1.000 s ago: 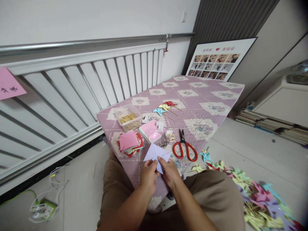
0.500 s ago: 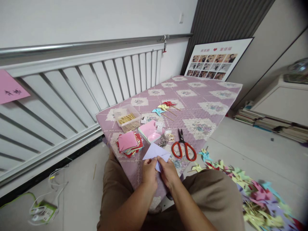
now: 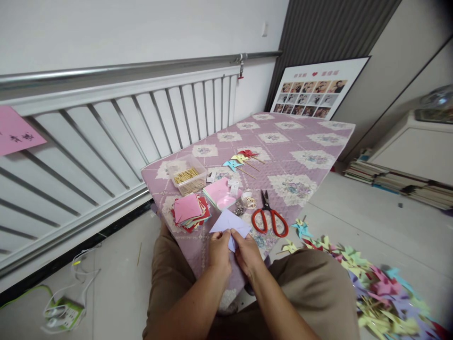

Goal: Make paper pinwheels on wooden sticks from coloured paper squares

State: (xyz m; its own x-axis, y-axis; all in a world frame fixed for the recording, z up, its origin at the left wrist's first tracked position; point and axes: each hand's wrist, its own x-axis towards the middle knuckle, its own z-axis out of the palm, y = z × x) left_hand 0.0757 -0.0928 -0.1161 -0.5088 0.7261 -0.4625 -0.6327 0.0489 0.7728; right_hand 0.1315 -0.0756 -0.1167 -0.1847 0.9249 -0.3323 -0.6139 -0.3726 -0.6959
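A lavender sheet of paper (image 3: 229, 222), with slits cut in from its corners, is held over the table's near edge. My left hand (image 3: 220, 248) pinches its lower left side, and my right hand (image 3: 247, 250) pinches the lower right, thumbs close together. Just beyond lie a heap of small metal fasteners (image 3: 239, 208) and a clear cup (image 3: 249, 200) of small pale pieces. Scissors (image 3: 269, 215) with red handles rest to the right. On the left sits a stack of coloured paper squares (image 3: 191, 211), pink on top. A pink sheet pile (image 3: 218, 192) lies behind the lavender paper.
A clear plastic box (image 3: 187, 174) of thin sticks stands at the table's left. Three finished pinwheels (image 3: 240, 159) lie on the flowered tablecloth (image 3: 279, 137). Many pinwheels (image 3: 382, 288) are heaped on the floor at right. A power strip (image 3: 67, 314) lies on the floor at left.
Both hands keep their pinch on the lavender paper in nearly the same place. The view has shifted very slightly.
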